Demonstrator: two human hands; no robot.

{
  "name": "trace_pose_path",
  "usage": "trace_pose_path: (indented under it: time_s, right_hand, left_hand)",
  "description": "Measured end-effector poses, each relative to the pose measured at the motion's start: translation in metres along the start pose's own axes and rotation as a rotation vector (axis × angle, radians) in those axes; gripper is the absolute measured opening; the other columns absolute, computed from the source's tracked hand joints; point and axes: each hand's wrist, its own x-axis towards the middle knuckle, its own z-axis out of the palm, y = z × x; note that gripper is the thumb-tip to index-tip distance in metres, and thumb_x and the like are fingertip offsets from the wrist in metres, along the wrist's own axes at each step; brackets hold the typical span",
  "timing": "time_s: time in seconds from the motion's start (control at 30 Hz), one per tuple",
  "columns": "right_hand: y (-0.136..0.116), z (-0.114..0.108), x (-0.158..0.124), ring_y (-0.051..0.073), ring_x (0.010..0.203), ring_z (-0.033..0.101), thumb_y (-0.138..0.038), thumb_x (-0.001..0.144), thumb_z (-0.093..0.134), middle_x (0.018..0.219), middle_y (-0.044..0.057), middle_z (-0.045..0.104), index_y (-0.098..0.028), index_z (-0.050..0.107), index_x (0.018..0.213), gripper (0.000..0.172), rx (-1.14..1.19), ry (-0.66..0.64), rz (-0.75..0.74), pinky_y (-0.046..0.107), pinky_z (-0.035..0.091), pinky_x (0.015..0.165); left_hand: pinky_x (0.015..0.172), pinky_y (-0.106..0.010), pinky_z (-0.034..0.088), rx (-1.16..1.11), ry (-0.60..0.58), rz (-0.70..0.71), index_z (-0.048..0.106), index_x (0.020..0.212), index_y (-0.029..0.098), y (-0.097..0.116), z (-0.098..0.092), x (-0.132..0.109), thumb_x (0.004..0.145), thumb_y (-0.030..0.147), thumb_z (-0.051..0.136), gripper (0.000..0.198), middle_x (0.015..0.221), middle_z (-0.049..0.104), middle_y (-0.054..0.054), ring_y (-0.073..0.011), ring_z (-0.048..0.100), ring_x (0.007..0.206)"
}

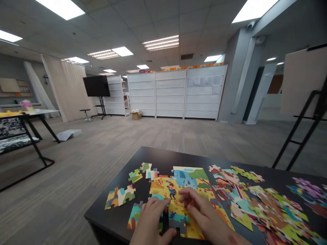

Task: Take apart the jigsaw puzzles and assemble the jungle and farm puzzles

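Observation:
A partly joined jigsaw puzzle (196, 173) lies on the black table, with a blue elephant, a leopard and a small figure on a yellow ground. My left hand (152, 217) rests over its lower left part, fingers bent and thumb apart, touching pieces there. Under and beside it shows a teal and green puzzle piece (133, 215). My right hand (200, 211) hovers over or touches the yellow middle, its fingers curled with a gap to the thumb; nothing shows between them. Between the hands sits a grey and teal piece (176, 221). The fingers hide some of the picture.
Loose pieces (126, 194) lie on the table's left, with a few more behind. A large heap of mixed pieces (270, 207) spreads at the right, and purple and blue pieces (309, 190) lie beyond it. The table's edge (112, 185) runs along the left.

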Motion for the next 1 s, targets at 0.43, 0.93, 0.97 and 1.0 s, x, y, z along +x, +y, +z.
trace_pose_path:
  time_s: [0.43, 0.93, 0.97, 1.0]
  right_hand:
    - [0.008, 0.007, 0.004, 0.015, 0.066, 0.053, -0.031, 0.093, 0.052, 0.076, -0.002, 0.06, -0.021, 0.062, 0.111, 0.023, -0.117, -0.039, -0.011, 0.025, 0.039, 0.062]
    - [0.004, 0.001, 0.001, 0.02, 0.078, 0.062, -0.037, 0.1, 0.036, 0.082, 0.002, 0.067, -0.022, 0.062, 0.115, 0.034, -0.123, -0.043, 0.003, 0.031, 0.045, 0.076]
    - [0.004, 0.001, 0.001, 0.02, 0.078, 0.061, -0.037, 0.1, 0.036, 0.082, 0.002, 0.066, -0.022, 0.062, 0.115, 0.034, -0.121, -0.042, 0.002, 0.031, 0.045, 0.075]
    - [0.003, 0.001, 0.001, 0.019, 0.077, 0.061, -0.037, 0.1, 0.036, 0.081, 0.001, 0.065, -0.022, 0.062, 0.115, 0.034, -0.118, -0.04, 0.001, 0.03, 0.045, 0.075]
  left_hand:
    - [0.106, -0.049, 0.044, 0.066, -0.028, -0.03, 0.058, 0.137, 0.023, -0.002, 0.003, -0.004, 0.072, 0.021, 0.068, 0.066, 0.136, 0.063, -0.012, -0.0342, 0.053, 0.128]
    - [0.103, -0.047, 0.045, 0.085, 0.05, -0.062, 0.061, 0.132, 0.026, 0.01, 0.002, -0.006, 0.07, 0.017, 0.069, 0.063, 0.13, 0.067, -0.008, -0.0322, 0.056, 0.125]
    - [0.103, -0.046, 0.045, 0.084, 0.06, -0.056, 0.062, 0.132, 0.026, 0.009, 0.002, -0.006, 0.07, 0.016, 0.069, 0.063, 0.13, 0.067, -0.008, -0.032, 0.056, 0.125]
    - [0.103, -0.046, 0.045, 0.083, 0.054, -0.047, 0.061, 0.132, 0.026, 0.008, 0.002, -0.006, 0.07, 0.016, 0.069, 0.063, 0.129, 0.067, -0.008, -0.0319, 0.057, 0.124]
